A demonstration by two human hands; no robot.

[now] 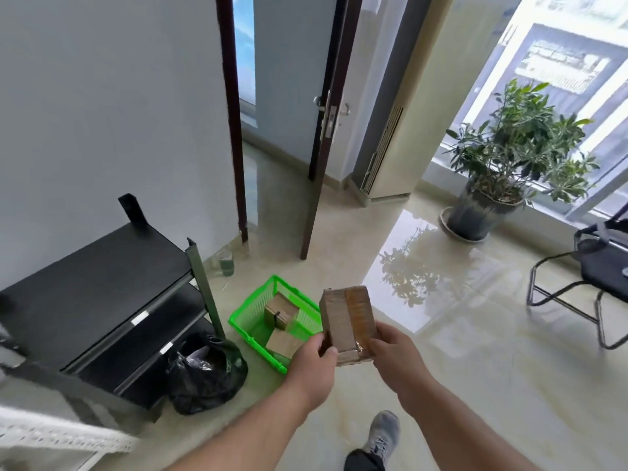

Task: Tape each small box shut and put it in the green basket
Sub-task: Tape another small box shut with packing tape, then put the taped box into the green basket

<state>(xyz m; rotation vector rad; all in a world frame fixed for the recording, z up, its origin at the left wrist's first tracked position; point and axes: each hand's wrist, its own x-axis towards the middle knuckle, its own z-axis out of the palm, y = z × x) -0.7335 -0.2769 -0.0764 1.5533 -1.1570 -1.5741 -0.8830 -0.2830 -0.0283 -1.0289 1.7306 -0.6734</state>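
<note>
Both hands hold one box [346, 322] in the air above the floor [475, 334]. The left hand [314, 363] grips its near left corner, thumb on top and the other fingers [329, 351] curled against the side, clamped on the cardboard. The right hand [396, 351] grips the near right corner, its fingers likewise closed on the box. A strip of glossy tape [360, 311] runs lengthwise along the top face and folds over the near end between the two hands.

Just left of the fingers and lower down, the basket [244, 321] sits on the floor. Two more boxes lie inside it: one [281, 309] toward its far end, another [283, 343] nearer the left hand. The held box overlaps the basket's right rim in the view but hangs above it, not inside.

Further left of the fingers stands a black shelf [102, 273], with a black bag [207, 375] on the floor at its foot, touching the basket's near left side. Below the hands a grey shoe [382, 433] rests on the floor. Far to the right of the fingers are a potted plant [509, 147] and a chair [591, 266]. A door [326, 113] stands ajar beyond the basket.
</note>
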